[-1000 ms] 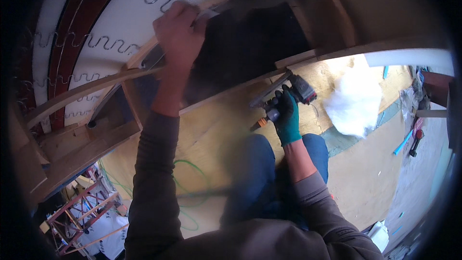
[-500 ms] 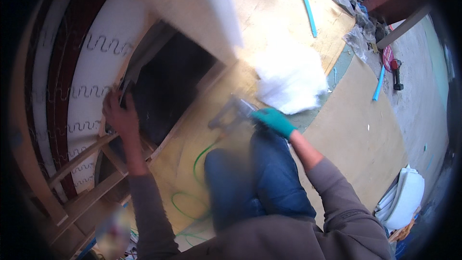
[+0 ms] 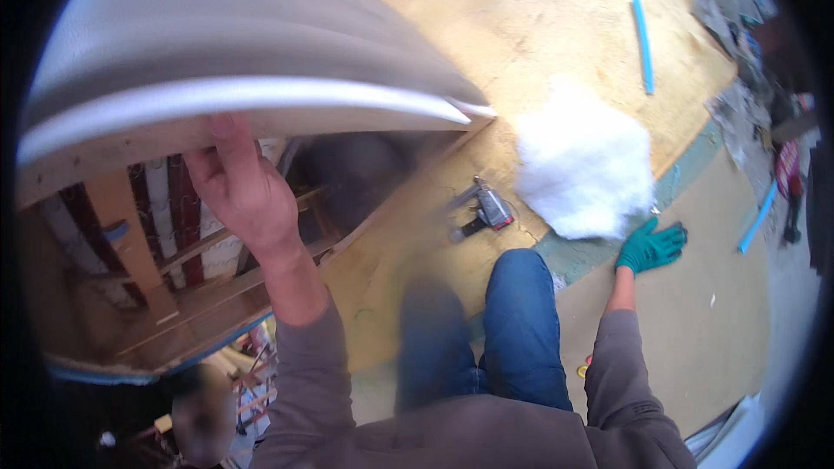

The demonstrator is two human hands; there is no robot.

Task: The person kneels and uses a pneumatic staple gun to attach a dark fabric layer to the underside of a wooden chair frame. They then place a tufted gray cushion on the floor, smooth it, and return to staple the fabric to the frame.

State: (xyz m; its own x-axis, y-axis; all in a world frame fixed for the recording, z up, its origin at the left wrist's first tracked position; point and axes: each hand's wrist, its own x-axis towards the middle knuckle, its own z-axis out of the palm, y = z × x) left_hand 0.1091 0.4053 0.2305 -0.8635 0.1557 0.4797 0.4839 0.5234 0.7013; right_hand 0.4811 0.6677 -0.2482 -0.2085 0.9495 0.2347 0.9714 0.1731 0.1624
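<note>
My bare left hand (image 3: 248, 200) grips the wooden edge rail (image 3: 339, 124) of an upholstered furniture frame, fingertips just under a strip of white padding (image 3: 261, 97). Grey covering (image 3: 217, 22) spreads over the frame's upper side. Inside the frame, wavy springs and dark red strips show. My right hand, in a green glove (image 3: 651, 247), lies with fingers stretched out on a brown board (image 3: 686, 313), holding nothing. A staple gun (image 3: 491, 208) rests on the yellowish board beside the frame, partly blurred. White fluffy stuffing (image 3: 586, 165) lies between it and the gloved hand.
A blue strip (image 3: 643, 45) lies on the yellowish board (image 3: 521, 17), another (image 3: 757, 217) at the right. Clear plastic bags (image 3: 730, 113) and a red-black power tool (image 3: 790, 191) are farther right. A small yellow-red item (image 3: 584, 368) sits by my right forearm.
My right hand has let go of the staple gun and moved right onto the brown board. My left hand has moved from inside the frame to its rail; the frame has shifted in view.
</note>
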